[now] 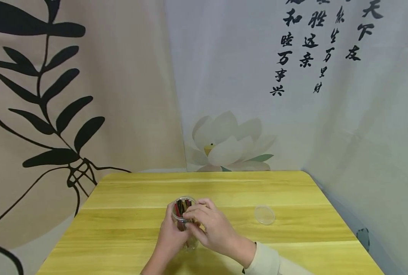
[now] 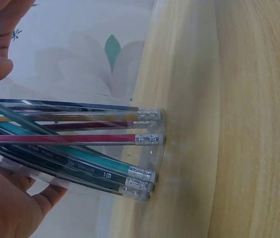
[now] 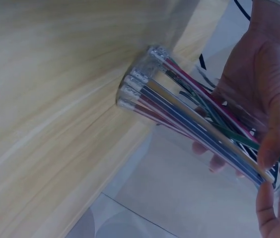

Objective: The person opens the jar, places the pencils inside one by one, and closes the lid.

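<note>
A clear, tall jar (image 1: 189,242) holds several pencils (image 1: 181,206) of red, dark, teal and yellowish colours. My left hand (image 1: 172,233) grips the jar around its upper side. Over its open mouth, my right hand (image 1: 212,225) has its fingers bent at the rim, beside the pencil tops. Whether those fingers pinch a pencil or only touch the rim is hard to tell. In the left wrist view, the silver eraser ends of the pencils (image 2: 65,139) sit at the jar's base. The right wrist view shows the same pencils (image 3: 194,116) leaning at differing angles through the clear wall.
A round clear lid (image 1: 264,215) lies flat on the yellow wood-grain table (image 1: 121,214), to the right of the hands. Behind the table's far edge hangs a printed cloth (image 1: 231,76) with leaves, a lotus and writing.
</note>
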The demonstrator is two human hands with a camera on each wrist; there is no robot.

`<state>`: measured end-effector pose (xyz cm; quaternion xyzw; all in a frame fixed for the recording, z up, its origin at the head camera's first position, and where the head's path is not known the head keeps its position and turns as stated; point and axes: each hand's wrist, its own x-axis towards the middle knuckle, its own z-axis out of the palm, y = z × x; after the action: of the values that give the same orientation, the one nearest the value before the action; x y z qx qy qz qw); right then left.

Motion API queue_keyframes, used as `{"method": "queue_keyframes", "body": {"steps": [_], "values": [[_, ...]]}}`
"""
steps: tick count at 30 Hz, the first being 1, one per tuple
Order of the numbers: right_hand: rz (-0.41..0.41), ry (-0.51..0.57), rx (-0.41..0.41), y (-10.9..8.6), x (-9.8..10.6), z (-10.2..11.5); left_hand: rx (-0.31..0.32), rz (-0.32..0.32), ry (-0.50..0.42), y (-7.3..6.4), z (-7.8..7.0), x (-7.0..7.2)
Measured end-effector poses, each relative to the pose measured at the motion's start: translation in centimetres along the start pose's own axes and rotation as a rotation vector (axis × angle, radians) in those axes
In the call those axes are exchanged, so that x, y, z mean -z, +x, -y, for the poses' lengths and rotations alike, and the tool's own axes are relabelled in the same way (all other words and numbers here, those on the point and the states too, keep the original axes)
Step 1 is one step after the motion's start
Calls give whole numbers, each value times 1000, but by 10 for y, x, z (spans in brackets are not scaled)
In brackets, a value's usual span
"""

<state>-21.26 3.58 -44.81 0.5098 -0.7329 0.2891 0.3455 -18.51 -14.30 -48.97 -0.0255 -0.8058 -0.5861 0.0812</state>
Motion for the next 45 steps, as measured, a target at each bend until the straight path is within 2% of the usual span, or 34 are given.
{"method": "queue_keyframes", "body": {"steps": [7,11,15,18,21,26,30,34,39,45], "values": [[37,-14,2,3,3,1,18,10,-7,1,4,4],[36,43,-22,0,13,2,22,17,11,1,3,3],[16,90,-50,-10,26,-2,43,25,34,0,2,2],[25,48,-101,-24,37,-12,76,32,46,-3,2,4],[66,-1,-204,-42,49,-26,123,53,62,-8,7,12],[110,-71,-400,-73,73,-51,171,83,75,-18,20,38],[101,-130,-493,-93,93,-68,191,92,150,-25,28,63],[128,-152,-578,-108,107,-78,259,89,214,-30,35,84],[230,-141,-733,-120,117,-89,347,88,251,-33,46,106],[417,-168,-978,-133,124,-116,372,106,279,-33,52,117]]}}
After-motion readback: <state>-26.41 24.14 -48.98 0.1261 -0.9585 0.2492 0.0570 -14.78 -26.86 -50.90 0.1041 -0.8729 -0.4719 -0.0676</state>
